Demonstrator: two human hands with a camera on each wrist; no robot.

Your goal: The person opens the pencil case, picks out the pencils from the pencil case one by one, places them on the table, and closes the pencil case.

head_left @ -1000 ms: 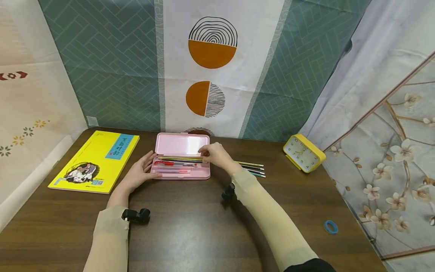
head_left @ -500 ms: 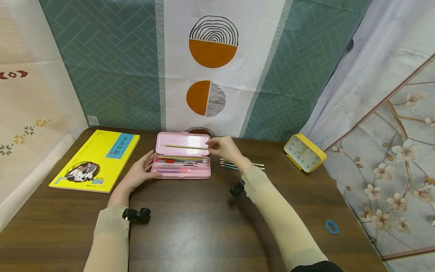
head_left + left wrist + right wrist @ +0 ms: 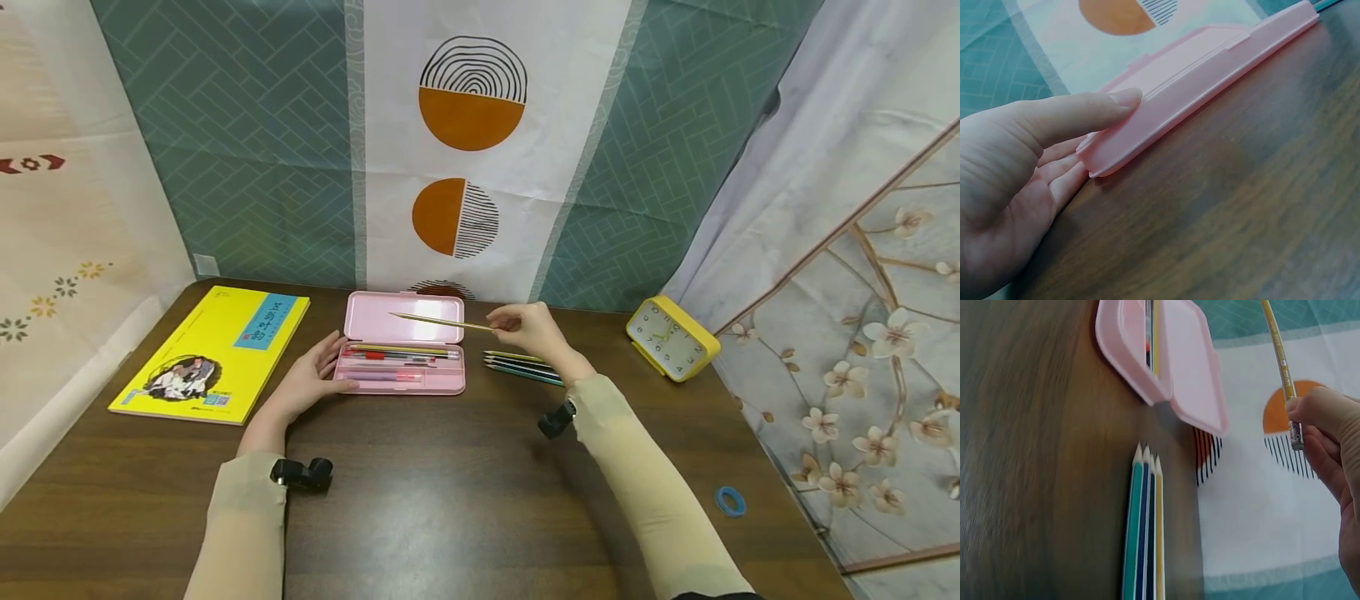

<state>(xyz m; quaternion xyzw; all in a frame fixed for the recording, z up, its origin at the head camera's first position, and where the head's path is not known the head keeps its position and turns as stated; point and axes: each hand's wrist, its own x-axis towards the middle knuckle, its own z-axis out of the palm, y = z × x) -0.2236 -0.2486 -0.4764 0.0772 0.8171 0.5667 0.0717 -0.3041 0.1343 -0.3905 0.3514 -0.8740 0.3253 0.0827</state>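
An open pink pencil case (image 3: pixel 445 382) lies at the back middle of the table, its lid (image 3: pixel 367 310) tipped back. Several pencils and pens (image 3: pixel 375 356) fill its tray. My left hand (image 3: pixel 303 379) holds the case's left end, thumb on the front wall and fingers behind the end, as the left wrist view shows. Right of the case, my right hand (image 3: pixel 534 329) pinches a yellow pencil (image 3: pixel 1277 347) near its blunt end, raised off the table with its point to the left. Below that hand lies a row of several pencils (image 3: pixel 1132 519), green, blue, dark and yellow.
A yellow book (image 3: pixel 202 354) lies at the left of the brown table (image 3: pixel 405 483). A yellow alarm clock (image 3: pixel 671 337) stands at the back right, and a blue ring (image 3: pixel 730 502) lies nearer on the right. Patterned cloth hangs behind.
My right hand has lifted the yellow pencil out of the case and carried it to the right, over the pencils on the table. My left hand has stayed at the case.
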